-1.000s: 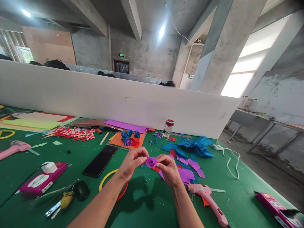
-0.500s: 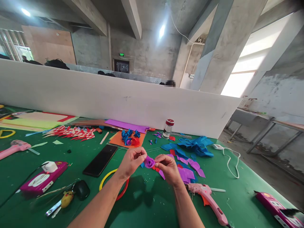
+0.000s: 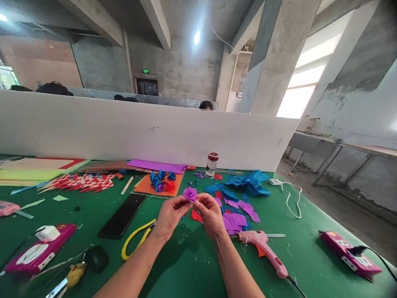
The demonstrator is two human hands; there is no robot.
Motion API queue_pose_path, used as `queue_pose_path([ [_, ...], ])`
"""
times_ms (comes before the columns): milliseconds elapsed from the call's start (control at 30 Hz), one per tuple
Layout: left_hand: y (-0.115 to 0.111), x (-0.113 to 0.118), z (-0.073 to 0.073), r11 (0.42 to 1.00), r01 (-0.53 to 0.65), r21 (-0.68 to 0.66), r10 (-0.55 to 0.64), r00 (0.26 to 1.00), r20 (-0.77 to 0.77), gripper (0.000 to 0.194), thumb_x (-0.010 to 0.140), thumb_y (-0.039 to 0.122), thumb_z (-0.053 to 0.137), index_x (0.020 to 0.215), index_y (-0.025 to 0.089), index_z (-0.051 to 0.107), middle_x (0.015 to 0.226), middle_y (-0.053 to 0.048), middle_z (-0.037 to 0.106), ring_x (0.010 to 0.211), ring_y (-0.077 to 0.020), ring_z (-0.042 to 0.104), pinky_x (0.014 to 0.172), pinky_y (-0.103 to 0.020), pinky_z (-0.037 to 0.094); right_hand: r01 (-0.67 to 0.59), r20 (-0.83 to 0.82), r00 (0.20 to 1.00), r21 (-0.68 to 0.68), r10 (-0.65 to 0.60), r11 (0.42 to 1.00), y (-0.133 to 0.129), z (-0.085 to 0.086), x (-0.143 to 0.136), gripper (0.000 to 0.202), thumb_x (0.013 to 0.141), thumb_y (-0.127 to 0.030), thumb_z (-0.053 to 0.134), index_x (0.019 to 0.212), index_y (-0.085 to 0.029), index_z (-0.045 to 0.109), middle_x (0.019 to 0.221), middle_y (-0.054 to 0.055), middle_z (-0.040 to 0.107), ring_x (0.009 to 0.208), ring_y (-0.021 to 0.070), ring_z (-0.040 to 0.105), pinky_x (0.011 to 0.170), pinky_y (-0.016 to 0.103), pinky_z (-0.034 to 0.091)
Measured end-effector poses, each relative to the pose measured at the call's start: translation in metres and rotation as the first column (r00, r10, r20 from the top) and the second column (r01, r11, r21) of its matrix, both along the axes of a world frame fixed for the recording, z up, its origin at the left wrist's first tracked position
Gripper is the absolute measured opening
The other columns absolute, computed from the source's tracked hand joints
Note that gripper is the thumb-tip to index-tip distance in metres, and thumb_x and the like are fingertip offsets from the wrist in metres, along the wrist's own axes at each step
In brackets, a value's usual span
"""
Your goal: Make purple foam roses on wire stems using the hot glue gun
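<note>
A small purple paper flower (image 3: 190, 194) with curled petals is held up over the middle of the green table (image 3: 186, 265). My left hand (image 3: 170, 215) pinches its base from the left. On the other side, my right hand (image 3: 210, 213) pinches the base too, and the fingertips of both hands almost meet. Purple paper petals (image 3: 234, 221) lie just beyond and right of my right hand, with red paper pieces (image 3: 196, 215) near its fingers. Behind the hands, blue, red and purple paper flowers (image 3: 163, 181) rest on an orange sheet (image 3: 145, 185).
A pink glue gun (image 3: 263, 244) lies right, near a purple power strip (image 3: 350, 254). Yellow-handled pliers (image 3: 133, 242), a black phone (image 3: 122, 217) and another power strip (image 3: 40, 248) are left. A red-lidded glass jar (image 3: 211, 165) stands before the white partition (image 3: 149, 132). Blue paper (image 3: 248, 184) lies beyond.
The flower has been tipped so its bloom faces up, and both hands have drawn closer together beneath it. The camera view has turned slightly to the right.
</note>
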State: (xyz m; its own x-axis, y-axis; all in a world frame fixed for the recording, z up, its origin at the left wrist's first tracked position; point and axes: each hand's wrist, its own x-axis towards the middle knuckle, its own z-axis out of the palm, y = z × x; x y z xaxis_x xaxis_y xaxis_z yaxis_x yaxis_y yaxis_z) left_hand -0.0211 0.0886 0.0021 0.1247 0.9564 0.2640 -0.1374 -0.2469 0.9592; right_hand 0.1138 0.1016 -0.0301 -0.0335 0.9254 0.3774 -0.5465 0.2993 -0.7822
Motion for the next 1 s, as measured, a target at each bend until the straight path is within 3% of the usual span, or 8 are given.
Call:
queue_pose_path([
  [167,0.008,-0.002,-0.006,0.997,-0.069,0.019,0.069,0.998,-0.005,0.019,0.065,0.033,0.078,0.077,0.019,0.077,0.068,0.0,0.065,0.063,-0.0122,0.051,0.059,-0.022,0.041,-0.042,0.014,0.999,0.006,0.042,0.999,-0.002,0.006,0.001,0.027,0.072,-0.027,0.077,0.094,-0.022,0.063,0.075,-0.003,0.063,0.066,0.01,0.057,0.067,0.023,0.047],
  [467,0.015,-0.006,-0.01,0.998,-0.06,0.004,0.06,0.998,0.003,0.019,0.061,0.031,0.081,0.076,0.019,0.077,0.073,-0.001,0.07,0.071,-0.0152,0.057,0.07,-0.025,0.046,-0.076,0.058,0.995,-0.006,0.077,0.997,-0.005,0.014,0.002,0.034,0.067,-0.028,0.08,0.092,-0.021,0.059,0.071,-0.004,0.061,0.061,0.0094,0.058,0.058,0.021,0.046],
  [667,0.014,-0.004,-0.012,0.999,-0.037,0.012,0.037,0.999,0.034,0.015,0.063,0.03,0.08,0.071,0.018,0.075,0.067,0.001,0.066,0.065,-0.012,0.054,0.066,-0.022,0.044,-0.131,0.086,0.987,-0.049,0.135,0.99,-0.006,0.014,0.009,0.033,0.068,-0.031,0.079,0.093,-0.019,0.06,0.072,-0.003,0.062,0.062,0.0103,0.06,0.058,0.022,0.047],
  [833,0.015,-0.003,-0.014,0.996,-0.086,-0.024,0.088,0.991,0.105,0.02,0.058,0.029,0.083,0.073,0.018,0.075,0.068,0.001,0.068,0.067,-0.0124,0.056,0.068,-0.022,0.045,-0.082,0.123,0.988,-0.085,0.092,0.993,-0.006,0.014,0.011,0.031,0.067,-0.032,0.08,0.088,-0.018,0.061,0.07,-0.003,0.062,0.061,0.01,0.059,0.058,0.022,0.047],
  [1000,0.015,-0.004,-0.017,0.995,-0.1,0.001,0.1,0.993,0.067,0.019,0.059,0.029,0.082,0.072,0.017,0.075,0.067,-0.001,0.068,0.067,-0.0136,0.056,0.064,-0.024,0.046,-0.119,0.136,0.982,-0.103,0.133,0.987,-0.004,0.012,0.007,0.034,0.067,-0.033,0.079,0.09,-0.019,0.059,0.068,-0.003,0.061,0.057,0.0098,0.058,0.054,0.021,0.044],
])
